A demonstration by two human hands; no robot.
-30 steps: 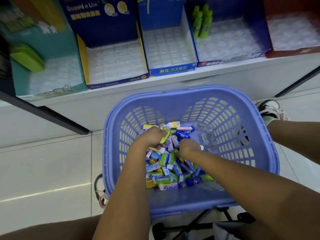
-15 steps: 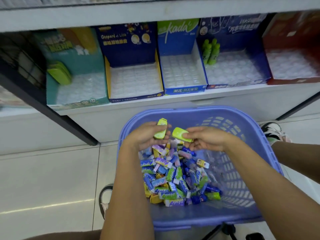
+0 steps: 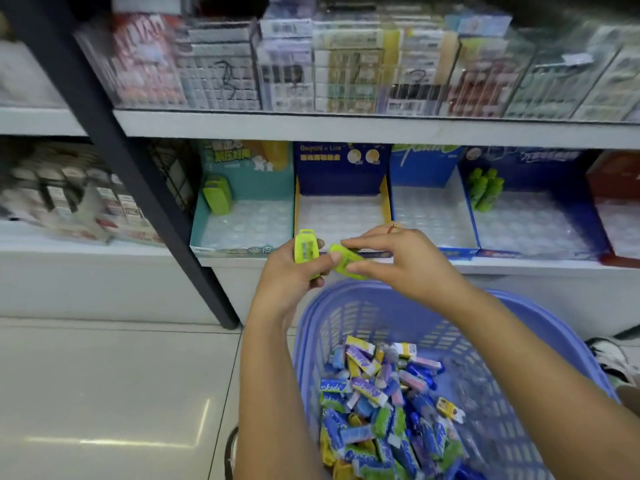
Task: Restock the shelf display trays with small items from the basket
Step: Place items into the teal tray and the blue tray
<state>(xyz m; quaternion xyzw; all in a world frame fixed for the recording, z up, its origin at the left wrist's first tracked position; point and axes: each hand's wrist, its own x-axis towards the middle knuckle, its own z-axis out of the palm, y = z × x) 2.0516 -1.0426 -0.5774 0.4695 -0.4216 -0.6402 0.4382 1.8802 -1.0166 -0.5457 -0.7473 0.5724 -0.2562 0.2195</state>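
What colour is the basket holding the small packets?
The basket is periwinkle blue, clearest in the head view.

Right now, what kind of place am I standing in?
Probably a small shop: branded display trays on a white shelf, rows of packaged goods above, and a purple basket holding small wrapped items.

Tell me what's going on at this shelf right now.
A person is restocking the display trays from a purple basket that holds a heap of small wrapped packs. The left hand grips a lime-green case upright, and the right hand pinches a second green case beside it. Both are held above the basket, in front of the shelf. Neither is in a tray yet. The teal tray has matching green cases at its back left.
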